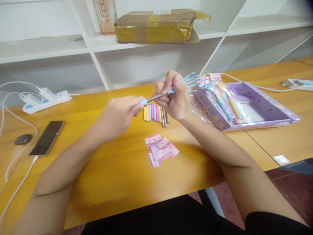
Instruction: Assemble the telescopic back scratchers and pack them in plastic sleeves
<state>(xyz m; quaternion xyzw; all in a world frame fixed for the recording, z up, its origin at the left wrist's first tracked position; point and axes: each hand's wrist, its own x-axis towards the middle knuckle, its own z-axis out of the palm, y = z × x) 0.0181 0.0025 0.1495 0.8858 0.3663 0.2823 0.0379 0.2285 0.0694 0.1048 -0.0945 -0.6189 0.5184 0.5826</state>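
Note:
Stretched between my hands is a back scratcher with a metal rod, a light blue handle end and a blue clawed head. My left hand is closed around the handle end. My right hand pinches the rod close to the head, its fingers partly covering the join. Beneath them on the table lies a row of yellow, blue and pink grips, with several metal tubes beside it. Nearer to me, several pink printed cards overlap in a loose pile.
A purple box at right holds bagged back scratchers. On the left are a phone, a black oval object, white cables and a power strip. A taped carton rests on the white shelf behind.

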